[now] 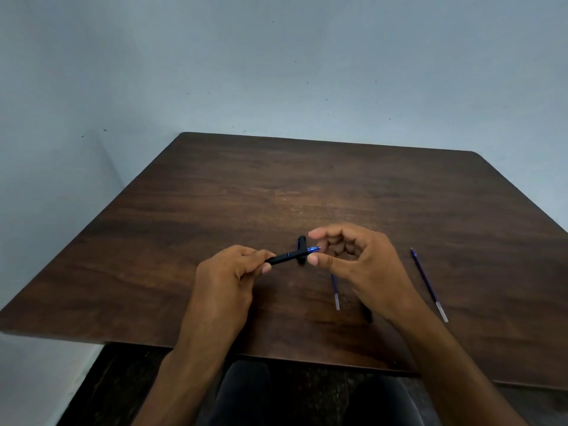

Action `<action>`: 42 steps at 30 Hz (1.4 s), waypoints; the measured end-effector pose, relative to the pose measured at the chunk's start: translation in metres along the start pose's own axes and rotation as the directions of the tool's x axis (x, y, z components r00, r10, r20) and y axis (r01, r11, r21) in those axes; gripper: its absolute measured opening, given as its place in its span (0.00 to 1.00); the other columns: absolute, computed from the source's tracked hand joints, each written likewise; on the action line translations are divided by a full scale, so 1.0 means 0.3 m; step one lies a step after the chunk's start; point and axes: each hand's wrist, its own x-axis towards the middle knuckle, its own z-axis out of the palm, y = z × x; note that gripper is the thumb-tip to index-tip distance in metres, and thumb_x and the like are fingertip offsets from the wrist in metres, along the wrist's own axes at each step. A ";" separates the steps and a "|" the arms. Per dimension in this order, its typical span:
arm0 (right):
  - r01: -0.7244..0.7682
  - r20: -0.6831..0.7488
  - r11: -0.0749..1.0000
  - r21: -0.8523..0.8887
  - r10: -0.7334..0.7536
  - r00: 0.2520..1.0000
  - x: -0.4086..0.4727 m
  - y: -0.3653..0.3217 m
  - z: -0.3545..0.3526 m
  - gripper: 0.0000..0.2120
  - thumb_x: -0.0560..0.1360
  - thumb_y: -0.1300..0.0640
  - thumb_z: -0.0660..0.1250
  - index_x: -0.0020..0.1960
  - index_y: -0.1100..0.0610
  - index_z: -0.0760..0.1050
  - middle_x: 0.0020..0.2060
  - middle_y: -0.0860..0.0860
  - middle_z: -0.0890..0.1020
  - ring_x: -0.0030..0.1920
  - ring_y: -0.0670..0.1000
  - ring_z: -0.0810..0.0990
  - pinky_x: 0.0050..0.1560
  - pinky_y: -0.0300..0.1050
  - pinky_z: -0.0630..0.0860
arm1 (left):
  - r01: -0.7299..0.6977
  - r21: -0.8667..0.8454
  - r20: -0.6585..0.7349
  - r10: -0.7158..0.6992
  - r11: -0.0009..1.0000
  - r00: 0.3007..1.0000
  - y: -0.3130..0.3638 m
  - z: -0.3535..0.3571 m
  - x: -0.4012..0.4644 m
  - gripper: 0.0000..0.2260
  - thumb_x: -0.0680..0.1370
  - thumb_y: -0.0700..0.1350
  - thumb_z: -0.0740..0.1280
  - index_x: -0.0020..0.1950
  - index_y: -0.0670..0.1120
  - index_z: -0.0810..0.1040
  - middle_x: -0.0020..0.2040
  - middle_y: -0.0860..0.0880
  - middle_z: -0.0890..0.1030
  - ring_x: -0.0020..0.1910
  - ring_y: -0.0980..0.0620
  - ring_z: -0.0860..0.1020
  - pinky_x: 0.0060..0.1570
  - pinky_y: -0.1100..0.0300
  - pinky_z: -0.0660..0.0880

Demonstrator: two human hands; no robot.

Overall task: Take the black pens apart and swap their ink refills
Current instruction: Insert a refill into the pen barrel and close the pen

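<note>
Black pen (pixel 287 257) gripped in left hand (pixel 229 275), right hand (pixel 350 256) curled at tip

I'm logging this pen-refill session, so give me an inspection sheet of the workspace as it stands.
Surface: dark wooden table, worn patch near the middle.
Job's things: black pen with a blue tip, held above the table; a black pen part lies behind it; two loose refills, one partly under the right hand, one at far right; another black part shows under the right wrist.
Clutter: nothing seen.
Grippers: left hand grips the pen; right hand curled at its tip, contact unclear.
Cables: nothing seen.
Surroundings: pale blue wall, speckled.
</note>
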 end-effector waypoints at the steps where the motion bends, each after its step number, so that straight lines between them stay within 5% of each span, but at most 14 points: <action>1: 0.003 0.002 1.000 -0.010 -0.003 1.000 0.000 -0.002 -0.002 0.11 0.70 0.59 0.77 0.52 0.51 0.84 0.42 0.47 0.86 0.43 0.45 0.84 0.47 0.36 0.80 | -0.008 0.003 -0.002 0.008 1.000 1.000 0.001 0.000 0.000 0.10 0.74 0.39 0.72 0.52 0.52 0.85 0.44 0.57 0.83 0.44 0.60 0.80 0.46 0.69 0.73; 5: -0.001 -0.031 0.997 -0.077 -0.001 1.000 0.003 -0.008 -0.005 0.05 0.72 0.55 0.76 0.47 0.50 0.85 0.40 0.46 0.86 0.42 0.44 0.83 0.47 0.39 0.80 | -0.029 0.007 -0.010 0.029 1.000 1.000 0.010 0.001 0.001 0.10 0.73 0.38 0.73 0.51 0.51 0.86 0.43 0.56 0.83 0.43 0.59 0.80 0.45 0.73 0.71; 9: -0.013 -0.038 0.992 -0.123 0.008 0.999 0.003 -0.013 -0.009 0.08 0.71 0.47 0.73 0.46 0.50 0.85 0.38 0.48 0.86 0.39 0.48 0.82 0.44 0.46 0.81 | -0.035 0.027 0.012 0.034 0.999 0.999 0.017 0.003 0.005 0.11 0.74 0.39 0.72 0.52 0.52 0.85 0.45 0.57 0.83 0.44 0.59 0.80 0.46 0.71 0.72; 15: 0.009 -0.007 0.999 -0.052 -0.009 1.000 0.007 -0.010 -0.021 0.09 0.70 0.59 0.77 0.49 0.51 0.84 0.42 0.47 0.86 0.43 0.45 0.83 0.47 0.34 0.79 | -0.020 0.027 0.018 0.020 0.999 1.000 0.020 0.004 0.011 0.10 0.75 0.39 0.72 0.52 0.51 0.85 0.44 0.56 0.83 0.44 0.59 0.80 0.46 0.73 0.71; 21: 0.025 -0.041 0.994 -0.105 -0.030 0.999 0.006 -0.011 -0.015 0.03 0.71 0.55 0.76 0.45 0.49 0.84 0.40 0.46 0.86 0.42 0.46 0.82 0.45 0.39 0.80 | -0.025 0.018 0.017 0.025 1.000 1.000 0.028 0.004 0.011 0.10 0.74 0.37 0.72 0.50 0.50 0.86 0.44 0.55 0.84 0.44 0.58 0.80 0.46 0.73 0.70; 27: 0.033 -0.010 0.998 -0.047 -0.033 0.999 0.008 -0.016 -0.023 0.09 0.71 0.59 0.76 0.51 0.53 0.84 0.40 0.43 0.85 0.42 0.40 0.82 0.45 0.30 0.77 | -0.001 0.002 0.025 0.001 1.000 1.000 0.028 0.007 0.012 0.10 0.76 0.38 0.70 0.53 0.50 0.85 0.46 0.55 0.83 0.46 0.58 0.80 0.48 0.72 0.72; 37: 0.129 -0.071 0.988 -0.081 -0.135 0.988 0.010 -0.015 -0.015 0.08 0.72 0.60 0.75 0.50 0.55 0.85 0.44 0.45 0.86 0.46 0.45 0.84 0.45 0.37 0.81 | -0.068 -0.055 -0.026 0.066 0.996 0.997 0.026 0.009 0.016 0.08 0.75 0.36 0.71 0.50 0.46 0.86 0.45 0.54 0.84 0.46 0.60 0.80 0.49 0.66 0.74; 42: 0.148 -0.042 0.988 -0.044 -0.150 0.988 0.017 -0.009 -0.016 0.09 0.72 0.62 0.75 0.52 0.56 0.85 0.44 0.47 0.85 0.45 0.48 0.84 0.41 0.42 0.83 | -0.061 -0.042 0.004 0.061 0.997 0.998 0.032 0.002 0.020 0.08 0.75 0.35 0.70 0.51 0.44 0.85 0.47 0.54 0.84 0.50 0.62 0.78 0.50 0.77 0.69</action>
